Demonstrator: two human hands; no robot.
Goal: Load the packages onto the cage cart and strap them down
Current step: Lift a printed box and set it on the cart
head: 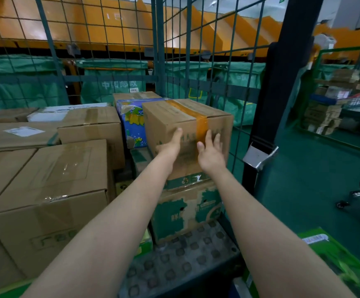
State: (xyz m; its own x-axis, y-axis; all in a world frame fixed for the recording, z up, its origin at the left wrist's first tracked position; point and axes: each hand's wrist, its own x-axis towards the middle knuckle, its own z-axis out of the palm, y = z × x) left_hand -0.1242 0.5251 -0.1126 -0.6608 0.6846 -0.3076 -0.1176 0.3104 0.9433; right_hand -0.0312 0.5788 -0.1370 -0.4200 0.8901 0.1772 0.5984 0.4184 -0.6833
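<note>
Here, seen from a head-worn camera, two bare arms reach forward into a cage cart with a studded deck. The left hand and right hand both lie open and flat, fingers straight, against the near face of a taped box. Neither hand grips it. This brown carton, sealed with an orange tape band, sits at the cart's right side on top of a green-printed box.

Crowding it on the left is a blue printed package, touching its side. Further left, plain brown boxes fill the cart, the nearest a large carton beside the left forearm.

Directly behind and to the right of the taped box stands the cart's mesh wall. A dark post rises at the right corner, carrying a black strap and a metal buckle, both apart from the hands.

Beyond the mesh hang green sacks beneath an orange chute. A green carton lies low at the right, outside the cart.
</note>
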